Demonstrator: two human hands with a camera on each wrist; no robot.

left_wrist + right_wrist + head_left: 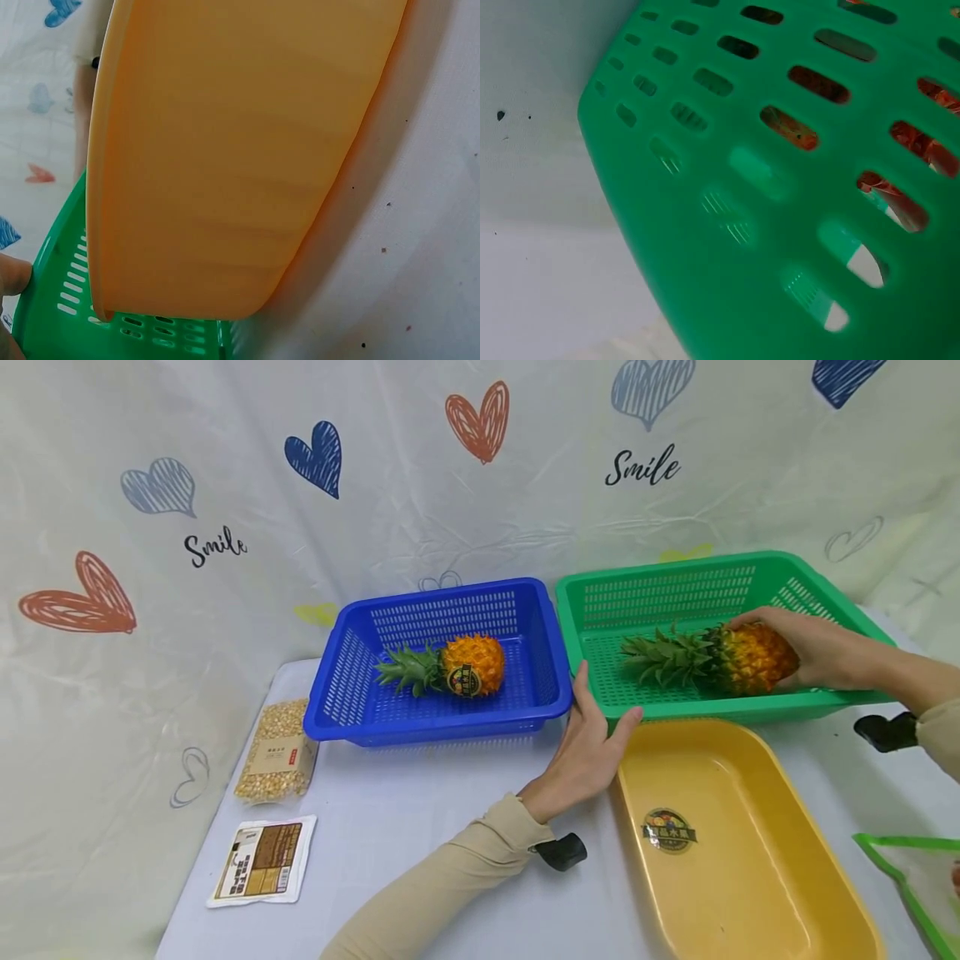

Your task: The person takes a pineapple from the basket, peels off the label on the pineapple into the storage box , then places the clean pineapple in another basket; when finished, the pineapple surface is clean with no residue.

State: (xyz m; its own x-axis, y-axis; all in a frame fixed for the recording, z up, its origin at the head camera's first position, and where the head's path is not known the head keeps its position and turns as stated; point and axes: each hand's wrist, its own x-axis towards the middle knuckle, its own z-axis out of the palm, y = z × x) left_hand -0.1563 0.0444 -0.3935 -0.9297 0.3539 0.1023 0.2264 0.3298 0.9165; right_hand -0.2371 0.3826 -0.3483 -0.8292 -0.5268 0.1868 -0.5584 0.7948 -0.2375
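In the head view my right hand [821,647] reaches into the green basket [667,587] and grips a pineapple [753,660] by its orange body, leaves pointing left. Through the basket's slots in the right wrist view, orange bits of the pineapple [787,127] show. My left hand [581,760] rests at the basket's front left corner, fingers extended and thumb spread apart. Its fingers [11,276] touch the green rim in the left wrist view. Just left of that hand, the blue basket [435,728] holds another pineapple [480,662] with a dark label.
A yellow tub [720,893] stands in front of the green basket. At the table's left lie a bag of yellow kernels [281,747] and a flat white-and-brown packet [262,862]. A green-edged bag [915,877] lies at the right edge. A heart-patterned curtain [405,468] hangs behind.
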